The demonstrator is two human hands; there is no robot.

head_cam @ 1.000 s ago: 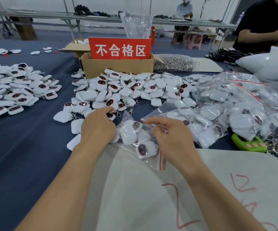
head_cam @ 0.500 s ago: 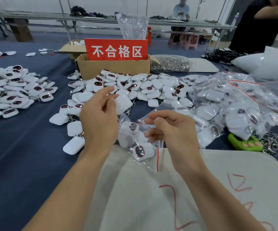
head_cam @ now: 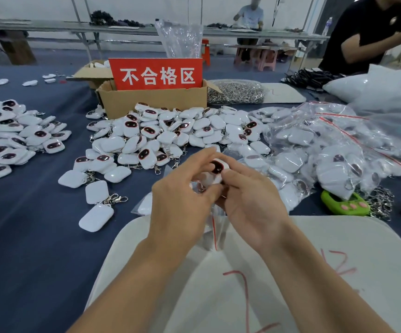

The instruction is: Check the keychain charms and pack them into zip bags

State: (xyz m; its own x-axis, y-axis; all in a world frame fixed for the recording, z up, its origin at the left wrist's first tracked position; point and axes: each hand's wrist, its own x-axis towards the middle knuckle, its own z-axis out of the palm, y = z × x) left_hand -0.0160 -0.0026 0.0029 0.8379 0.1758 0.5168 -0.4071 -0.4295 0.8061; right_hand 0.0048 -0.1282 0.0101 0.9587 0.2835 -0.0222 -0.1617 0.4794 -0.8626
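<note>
Left hand (head_cam: pixel 182 203) fingers are pinching a charm (head_cam: pixel 217 167) mid-frame. Right hand (head_cam: pixel 250 203) fingers are gripping the zip bag (head_cam: pixel 216 229), hanging over the desk (head_cam: pixel 26 236).

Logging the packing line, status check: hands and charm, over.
Left hand and right hand both pinch one white square keychain charm with dark face. Clear zip bag with red seal strip hangs beneath them. Nothing in the way.

Left hand (head_cam: pixel 180 203) and right hand (head_cam: pixel 250 200) meet, fingers (head_cam: pixel 194 159) curled.
</note>
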